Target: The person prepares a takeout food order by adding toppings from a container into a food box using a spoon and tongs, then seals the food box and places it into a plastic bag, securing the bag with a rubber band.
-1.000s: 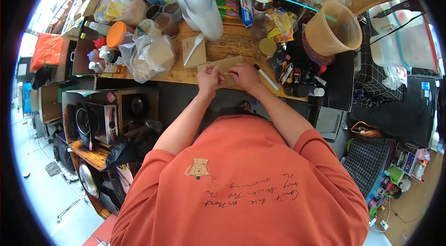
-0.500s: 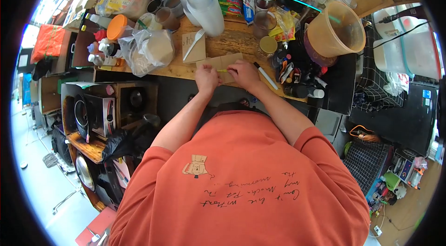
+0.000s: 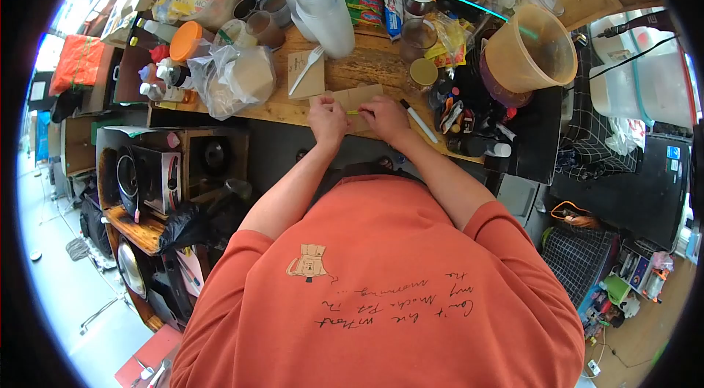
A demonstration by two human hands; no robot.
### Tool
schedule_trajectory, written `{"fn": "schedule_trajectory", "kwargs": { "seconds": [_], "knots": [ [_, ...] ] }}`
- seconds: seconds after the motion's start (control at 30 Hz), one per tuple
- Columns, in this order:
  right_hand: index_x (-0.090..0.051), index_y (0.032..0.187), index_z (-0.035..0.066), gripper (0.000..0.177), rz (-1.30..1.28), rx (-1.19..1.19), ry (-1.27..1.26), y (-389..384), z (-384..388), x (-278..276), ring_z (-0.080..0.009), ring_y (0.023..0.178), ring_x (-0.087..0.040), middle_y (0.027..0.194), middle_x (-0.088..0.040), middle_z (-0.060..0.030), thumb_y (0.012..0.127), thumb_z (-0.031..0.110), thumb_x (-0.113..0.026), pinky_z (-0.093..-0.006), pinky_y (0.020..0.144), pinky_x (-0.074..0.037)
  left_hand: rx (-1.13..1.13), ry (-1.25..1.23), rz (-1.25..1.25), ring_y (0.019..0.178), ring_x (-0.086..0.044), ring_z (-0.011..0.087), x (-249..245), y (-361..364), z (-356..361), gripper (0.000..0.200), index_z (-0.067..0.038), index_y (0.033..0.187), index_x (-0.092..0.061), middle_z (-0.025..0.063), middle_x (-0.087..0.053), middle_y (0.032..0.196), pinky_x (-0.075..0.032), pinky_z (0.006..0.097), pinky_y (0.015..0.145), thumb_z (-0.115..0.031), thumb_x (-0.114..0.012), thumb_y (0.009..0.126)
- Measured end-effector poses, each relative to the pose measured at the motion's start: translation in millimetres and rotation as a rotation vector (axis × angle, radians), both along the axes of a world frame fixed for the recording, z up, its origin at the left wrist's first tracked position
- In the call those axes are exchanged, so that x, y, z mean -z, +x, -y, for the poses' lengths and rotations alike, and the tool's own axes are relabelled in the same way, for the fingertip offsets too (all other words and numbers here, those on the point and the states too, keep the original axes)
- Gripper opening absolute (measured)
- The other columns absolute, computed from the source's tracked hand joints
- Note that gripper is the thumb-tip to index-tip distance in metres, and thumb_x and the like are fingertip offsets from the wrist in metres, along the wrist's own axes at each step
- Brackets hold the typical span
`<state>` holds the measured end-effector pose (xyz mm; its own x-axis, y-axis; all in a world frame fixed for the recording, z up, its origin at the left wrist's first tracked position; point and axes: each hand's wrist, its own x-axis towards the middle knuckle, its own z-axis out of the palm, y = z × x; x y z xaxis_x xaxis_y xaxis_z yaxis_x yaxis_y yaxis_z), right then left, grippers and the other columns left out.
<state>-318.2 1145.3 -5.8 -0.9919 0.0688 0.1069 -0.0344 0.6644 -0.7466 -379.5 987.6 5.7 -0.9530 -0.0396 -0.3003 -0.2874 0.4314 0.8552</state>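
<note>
A brown cardboard piece (image 3: pixel 359 95) lies at the front edge of the wooden table, under both hands. A thin yellow-green strip (image 3: pixel 353 112) runs between them. My left hand (image 3: pixel 328 118) is closed on the strip's left end, fingers pinched together. The right end is pinched by my right hand (image 3: pixel 384 117). A white plastic fork (image 3: pixel 306 70) rests on another cardboard piece (image 3: pixel 295 64) with handwriting, behind my left hand. To the right of my right hand lies a white marker (image 3: pixel 419 121) with a black cap.
A plastic bag (image 3: pixel 233 80) stands at the left, near an orange-lidded jar (image 3: pixel 188 42). Stacked clear cups (image 3: pixel 317 10) are behind the fork. A glass jar (image 3: pixel 422 73), a large beige tub (image 3: pixel 529 47) and small bottles are at the right.
</note>
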Motion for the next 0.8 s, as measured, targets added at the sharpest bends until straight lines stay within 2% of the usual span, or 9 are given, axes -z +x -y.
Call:
{"fn": "schedule_trajectory", "kwargs": {
  "seconds": [0.07, 0.1, 0.23, 0.3, 0.4, 0.5, 0.6, 0.73, 0.8],
  "knots": [
    [-0.078, 0.094, 0.012, 0.013, 0.004, 0.005, -0.003, -1, 1, -1, -0.0337, 0.09, -0.064, 0.087, -0.066, -0.0126, 0.087, 0.018, -0.069, -0.0444, 0.078, -0.052, -0.026, -0.018, 0.038, 0.055, -0.071, 0.0241, 13, -1, 1, 0.018, 0.003, 0.106, -0.057, 0.0175, -0.07, 0.076, -0.056, 0.0347, 0.048, -0.007, -0.063, 0.092],
    [-0.078, 0.094, 0.012, 0.013, 0.005, 0.004, -0.004, -1, 1, 0, -0.0337, 0.09, -0.064, 0.087, -0.066, -0.0126, 0.087, 0.018, -0.069, -0.0444, 0.078, -0.052, -0.051, -0.036, 0.076, 0.056, -0.072, 0.0265, 9, 0, 0, 0.019, 0.004, 0.103, -0.06, 0.0196, -0.072, 0.076, -0.057, 0.0375, 0.051, -0.01, -0.066, 0.091],
    [-0.078, 0.095, 0.013, 0.014, 0.008, 0.004, 0.034, -1, 0, 3, -0.0328, 0.092, -0.065, 0.09, -0.067, -0.0112, 0.088, 0.021, -0.069, -0.044, 0.078, -0.052, -0.079, -0.08, 0.107, 0.059, -0.074, 0.0278, -12, 3, -7, 0.019, 0.003, 0.105, -0.062, 0.0208, -0.073, 0.082, -0.059, 0.0385, 0.057, -0.009, -0.065, 0.09],
    [-0.078, 0.095, 0.014, 0.014, 0.02, 0.003, 0.052, 0, 0, 3, -0.032, 0.093, -0.065, 0.091, -0.068, -0.0102, 0.088, 0.022, -0.069, -0.0438, 0.078, -0.053, 0.011, -0.303, 0.003, 0.063, -0.075, 0.0288, -18, 3, -7, 0.02, 0.003, 0.106, -0.064, 0.02, -0.073, 0.083, -0.06, 0.039, 0.061, -0.009, -0.065, 0.09],
    [-0.079, 0.096, 0.015, 0.014, 0.034, 0.009, 0.059, 0, 0, 1, -0.0304, 0.095, -0.066, 0.092, -0.068, -0.008, 0.089, 0.023, -0.069, -0.0435, 0.079, -0.054, -0.012, -0.196, 0.102, 0.066, -0.075, 0.0297, 15, -6, 0, 0.021, 0.003, 0.106, -0.065, 0.0192, -0.073, 0.083, -0.06, 0.0384, 0.063, -0.011, -0.066, 0.09],
    [-0.079, 0.097, 0.016, 0.015, 0.042, 0.016, 0.074, 0, 1, 0, -0.0294, 0.095, -0.066, 0.092, -0.068, -0.0071, 0.089, 0.024, -0.068, -0.0433, 0.079, -0.054, 0.056, -0.283, -0.015, 0.062, -0.074, 0.0284, 59, -12, 13, 0.022, 0.004, 0.104, -0.065, 0.019, -0.073, 0.083, -0.059, 0.0379, 0.06, -0.012, -0.066, 0.09],
    [-0.079, 0.096, 0.016, 0.015, 0.063, 0.021, 0.072, 1, 1, 2, -0.0292, 0.096, -0.066, 0.092, -0.068, -0.007, 0.09, 0.024, -0.068, -0.0435, 0.08, -0.054, 0.071, -0.207, 0.133, 0.058, -0.073, 0.0265, 1, -3, 3, 0.021, 0.004, 0.101, -0.066, 0.0178, -0.073, 0.08, -0.058, 0.0372, 0.056, -0.013, -0.067, 0.09],
    [-0.079, 0.096, 0.017, 0.015, 0.056, 0.031, 0.054, 1, 2, 4, -0.0294, 0.097, -0.065, 0.092, -0.067, -0.0071, 0.09, 0.024, -0.068, -0.0443, 0.08, -0.053, 0.087, -0.165, 0.16, 0.055, -0.072, 0.0251, -1, -1, 10, 0.02, 0.004, 0.1, -0.067, 0.0159, -0.072, 0.076, -0.057, 0.0366, 0.054, -0.014, -0.068, 0.09],
    [-0.079, 0.096, 0.017, 0.015, 0.055, 0.035, 0.046, 1, 2, 5, -0.0296, 0.097, -0.065, 0.092, -0.067, -0.0071, 0.089, 0.024, -0.068, -0.0444, 0.08, -0.053, 0.166, -0.184, 0.148, 0.057, -0.072, 0.0216, -7, 0, 12, 0.024, 0.008, 0.102, -0.066, 0.0153, -0.072, 0.074, -0.057, 0.033, 0.047, -0.014, -0.067, 0.091]
  ]
}}
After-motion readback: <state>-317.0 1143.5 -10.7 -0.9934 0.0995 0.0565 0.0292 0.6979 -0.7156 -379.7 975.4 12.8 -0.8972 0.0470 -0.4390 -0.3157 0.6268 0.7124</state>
